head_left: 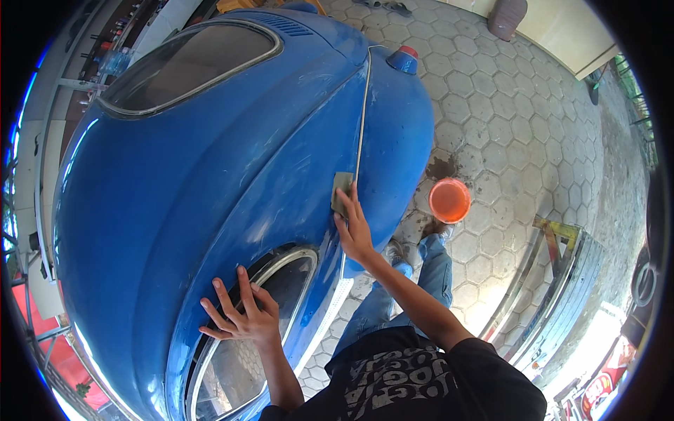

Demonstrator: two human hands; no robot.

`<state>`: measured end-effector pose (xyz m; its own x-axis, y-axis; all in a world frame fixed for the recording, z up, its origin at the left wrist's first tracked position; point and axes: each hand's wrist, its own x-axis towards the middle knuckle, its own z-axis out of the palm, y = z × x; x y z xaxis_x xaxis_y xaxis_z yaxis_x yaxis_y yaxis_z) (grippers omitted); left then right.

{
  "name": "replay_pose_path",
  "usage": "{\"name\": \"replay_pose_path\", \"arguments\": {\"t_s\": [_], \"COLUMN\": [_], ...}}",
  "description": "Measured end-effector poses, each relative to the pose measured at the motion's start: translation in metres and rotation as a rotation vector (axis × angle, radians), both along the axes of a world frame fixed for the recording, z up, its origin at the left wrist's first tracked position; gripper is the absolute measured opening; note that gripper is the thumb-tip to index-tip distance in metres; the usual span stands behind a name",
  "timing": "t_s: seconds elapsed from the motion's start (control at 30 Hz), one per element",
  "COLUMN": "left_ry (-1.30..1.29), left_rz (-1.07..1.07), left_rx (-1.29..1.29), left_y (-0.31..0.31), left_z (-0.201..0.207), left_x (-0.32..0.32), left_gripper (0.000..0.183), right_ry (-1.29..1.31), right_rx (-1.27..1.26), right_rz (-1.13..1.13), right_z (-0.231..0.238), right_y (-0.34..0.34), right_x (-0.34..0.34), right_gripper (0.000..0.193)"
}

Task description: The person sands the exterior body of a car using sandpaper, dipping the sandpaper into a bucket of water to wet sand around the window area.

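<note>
My right hand (354, 226) presses a flat, grey-green rectangular piece of sandpaper (342, 193) against the blue car (168, 175). It works on the body panel beside the thin pale trim strip (363, 119) that runs along the rear fender (397, 116). Fingers spread, my left hand (242, 312) rests on the car body at the top edge of the side window (242, 368) and holds nothing. Pale scuffs and streaks mark the blue paint around both hands.
An orange bucket (449, 201) stands on the hexagonal paving (505, 140) by my feet, next to a wet patch. A worn wooden bench (554, 302) is at the right. The car's rear window (189, 67) and red-topped tail light (404, 60) lie farther off.
</note>
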<state>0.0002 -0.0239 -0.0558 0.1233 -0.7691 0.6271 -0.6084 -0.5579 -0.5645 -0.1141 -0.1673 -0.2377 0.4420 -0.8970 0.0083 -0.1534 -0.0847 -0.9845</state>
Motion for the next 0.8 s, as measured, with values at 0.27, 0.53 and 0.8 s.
{"name": "replay_pose_path", "arguments": {"t_s": [0.27,0.53,0.8], "left_ry": [0.007,0.036,0.047], "left_rz": [-0.013,-0.03,-0.025], "left_rx": [-0.001,-0.032,-0.024], "left_y": [-0.001,-0.006,-0.01], "left_z": [-0.004,0.002,-0.001], "left_x": [0.003,-0.001,-0.007], "left_gripper": [0.029,0.025,0.025], "right_ry": [-0.296,-0.248,-0.093], "right_rx": [0.16,0.202,0.126], "right_rz": [-0.063,-0.095,-0.246], "right_z": [-0.001,0.052,0.03], "right_y": [-0.013,-0.041,-0.058], "right_x": [0.018,0.038,0.044], "right_gripper": [0.067,0.07,0.058]}}
